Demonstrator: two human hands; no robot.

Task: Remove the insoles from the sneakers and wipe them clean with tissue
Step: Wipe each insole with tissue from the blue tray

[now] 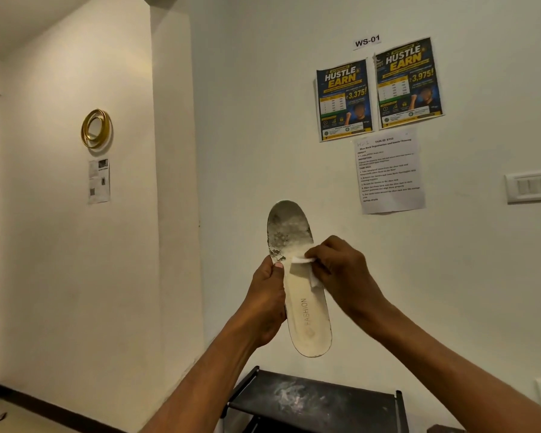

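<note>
Two hands up: the left hand (267, 304) and the right hand (341, 270). One insole (289, 226), one tissue (300, 260). On the wall (263, 120), two posters, left poster (344, 100) and right poster (408, 84), one printed sheet (389, 173), one label (367, 42), one gold ring (96, 129), one smaller paper (99, 181), one switch plate (533, 186). One black rack (313, 398) below.

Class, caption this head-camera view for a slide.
Left hand holds a grimy insole toe-up before the wall while the right hand presses tissue to its middle.
</note>
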